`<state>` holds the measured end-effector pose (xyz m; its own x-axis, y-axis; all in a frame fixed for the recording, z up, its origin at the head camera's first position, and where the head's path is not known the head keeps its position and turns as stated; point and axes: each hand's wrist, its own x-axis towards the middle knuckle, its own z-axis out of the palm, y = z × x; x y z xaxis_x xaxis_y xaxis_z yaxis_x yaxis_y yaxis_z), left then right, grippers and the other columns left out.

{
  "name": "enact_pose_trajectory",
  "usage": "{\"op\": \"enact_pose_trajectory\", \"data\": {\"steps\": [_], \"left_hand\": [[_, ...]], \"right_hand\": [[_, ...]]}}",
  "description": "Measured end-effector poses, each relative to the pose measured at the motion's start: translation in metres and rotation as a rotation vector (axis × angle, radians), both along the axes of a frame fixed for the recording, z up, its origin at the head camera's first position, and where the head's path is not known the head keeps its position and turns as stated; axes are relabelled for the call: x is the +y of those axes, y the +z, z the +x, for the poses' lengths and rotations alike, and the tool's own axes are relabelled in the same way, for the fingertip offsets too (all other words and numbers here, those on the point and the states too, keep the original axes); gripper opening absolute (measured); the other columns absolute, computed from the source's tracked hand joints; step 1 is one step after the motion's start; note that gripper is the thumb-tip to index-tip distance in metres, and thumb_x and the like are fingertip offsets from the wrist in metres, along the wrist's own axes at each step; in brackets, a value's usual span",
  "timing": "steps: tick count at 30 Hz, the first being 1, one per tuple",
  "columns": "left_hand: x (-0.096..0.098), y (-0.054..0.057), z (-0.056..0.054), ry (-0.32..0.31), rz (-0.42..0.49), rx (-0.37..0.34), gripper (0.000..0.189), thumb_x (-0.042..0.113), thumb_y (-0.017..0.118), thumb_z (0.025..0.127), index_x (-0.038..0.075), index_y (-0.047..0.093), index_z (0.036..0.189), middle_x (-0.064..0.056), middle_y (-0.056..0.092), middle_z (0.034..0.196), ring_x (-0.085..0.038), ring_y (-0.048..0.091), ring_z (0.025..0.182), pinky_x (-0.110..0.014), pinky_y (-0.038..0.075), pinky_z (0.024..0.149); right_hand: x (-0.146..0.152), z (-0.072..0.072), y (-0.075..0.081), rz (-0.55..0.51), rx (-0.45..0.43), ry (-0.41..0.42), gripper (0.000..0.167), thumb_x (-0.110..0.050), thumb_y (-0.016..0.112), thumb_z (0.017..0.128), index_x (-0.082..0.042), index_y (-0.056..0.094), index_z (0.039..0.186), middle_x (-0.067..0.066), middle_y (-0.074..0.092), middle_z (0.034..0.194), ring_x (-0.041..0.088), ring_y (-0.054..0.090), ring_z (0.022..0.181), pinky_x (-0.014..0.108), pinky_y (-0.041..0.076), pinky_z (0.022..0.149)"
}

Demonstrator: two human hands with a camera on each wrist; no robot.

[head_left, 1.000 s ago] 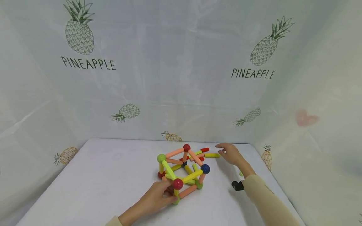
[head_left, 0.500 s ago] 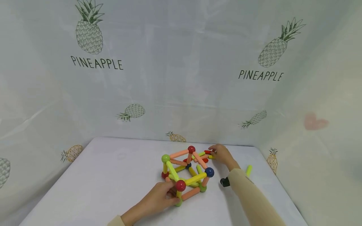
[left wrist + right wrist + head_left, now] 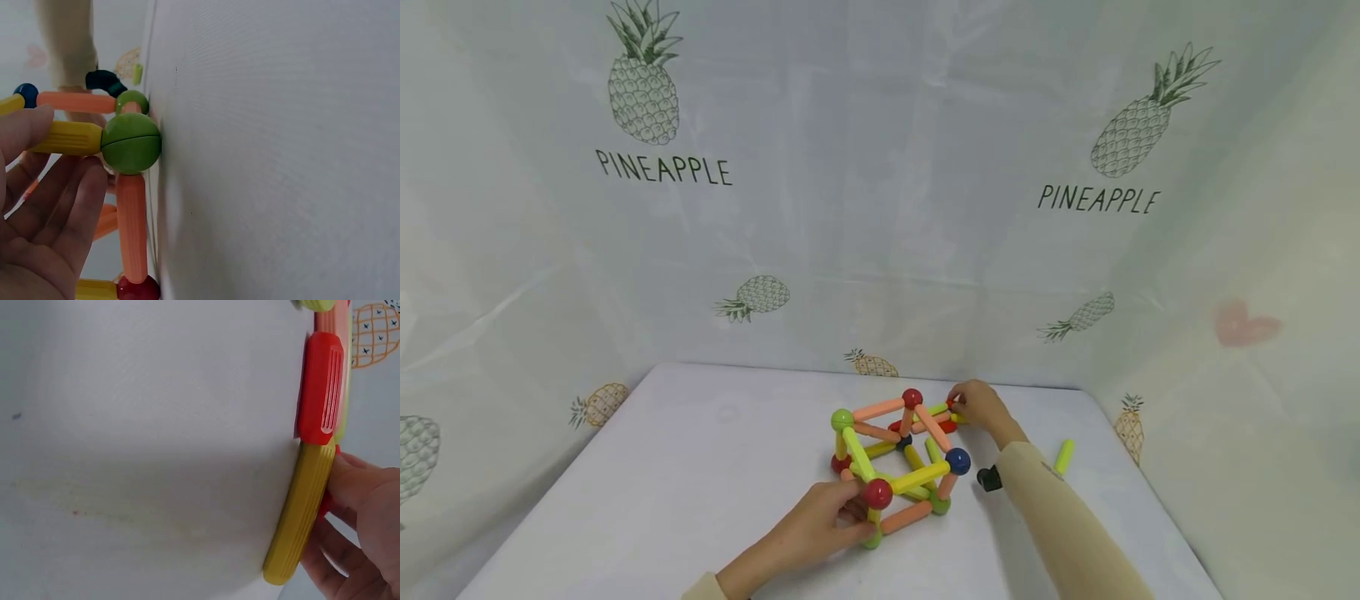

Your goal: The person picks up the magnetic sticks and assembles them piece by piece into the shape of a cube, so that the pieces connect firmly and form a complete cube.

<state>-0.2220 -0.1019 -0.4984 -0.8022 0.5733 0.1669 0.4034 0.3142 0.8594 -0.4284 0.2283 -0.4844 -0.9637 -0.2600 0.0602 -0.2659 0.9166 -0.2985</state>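
A box-shaped frame of magnetic sticks and balls stands on the table, with a red ball [image 3: 877,493] at its near top corner. My left hand [image 3: 816,525] grips that corner's upright yellow stick [image 3: 72,137], just above a green ball [image 3: 131,144] at the table surface. Beyond the frame, my right hand [image 3: 985,410] reaches into a group of loose sticks. Its thumb and fingers pinch a red stick [image 3: 324,505], mostly hidden behind a yellow stick [image 3: 300,512]. Another red stick [image 3: 322,387] lies end to end with the yellow one.
A yellow-green stick [image 3: 1064,457] lies alone at the right, beyond the right sleeve. A small black object [image 3: 990,478] shows beside that sleeve. The white table [image 3: 737,467] meets a pineapple-printed cloth [image 3: 880,250] at the back and sides.
My right hand has moved left to the loose sticks and closed on a red one. The left hand keeps its grip on the frame. The head view has shifted slightly.
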Motion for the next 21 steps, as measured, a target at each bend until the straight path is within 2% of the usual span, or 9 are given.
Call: {"op": "enact_pose_trajectory", "data": {"steps": [4, 8, 15, 18, 21], "left_hand": [[0.001, 0.002, 0.0, 0.015, -0.004, 0.015, 0.023, 0.025, 0.083, 0.095, 0.022, 0.069, 0.113, 0.014, 0.073, 0.105, -0.001, 0.07, 0.094, -0.021, 0.059, 0.083], [0.002, 0.002, 0.0, 0.015, 0.003, 0.018, 0.024, 0.023, 0.084, 0.094, 0.02, 0.069, 0.113, 0.013, 0.073, 0.105, -0.001, 0.07, 0.093, -0.021, 0.06, 0.083], [-0.004, 0.0, -0.002, 0.013, -0.001, 0.025, 0.026, 0.021, 0.083, 0.095, 0.024, 0.071, 0.117, 0.012, 0.074, 0.109, -0.003, 0.071, 0.096, -0.022, 0.06, 0.085], [-0.013, 0.006, -0.005, 0.036, -0.03, 0.041, 0.023, 0.02, 0.081, 0.097, 0.024, 0.071, 0.118, 0.009, 0.074, 0.112, -0.004, 0.07, 0.098, -0.022, 0.06, 0.087], [-0.026, 0.016, -0.009, 0.104, -0.065, 0.105, 0.018, 0.018, 0.079, 0.099, 0.023, 0.073, 0.115, 0.008, 0.075, 0.11, -0.004, 0.069, 0.097, -0.023, 0.06, 0.086]], "right_hand": [[0.004, 0.007, 0.005, -0.033, 0.034, -0.022, 0.016, -0.008, 0.074, 0.099, -0.006, 0.075, 0.115, 0.011, 0.069, 0.104, 0.027, 0.062, 0.093, 0.046, 0.059, 0.091], [0.012, 0.02, 0.014, -0.068, 0.077, 0.007, 0.019, -0.004, 0.072, 0.1, -0.002, 0.071, 0.119, 0.013, 0.07, 0.108, 0.029, 0.064, 0.097, 0.049, 0.059, 0.095], [0.025, 0.048, 0.045, -0.195, 0.185, 0.1, 0.02, -0.004, 0.075, 0.099, -0.003, 0.074, 0.118, 0.009, 0.073, 0.104, 0.022, 0.064, 0.086, 0.038, 0.061, 0.078], [0.023, 0.065, 0.062, -0.236, 0.201, 0.124, 0.024, -0.004, 0.073, 0.099, -0.003, 0.074, 0.123, 0.01, 0.074, 0.108, 0.02, 0.064, 0.086, 0.032, 0.06, 0.073], [0.016, 0.083, 0.079, -0.263, 0.219, 0.147, 0.027, -0.003, 0.071, 0.099, -0.004, 0.074, 0.126, 0.011, 0.075, 0.112, 0.021, 0.067, 0.088, 0.03, 0.061, 0.071]]}}
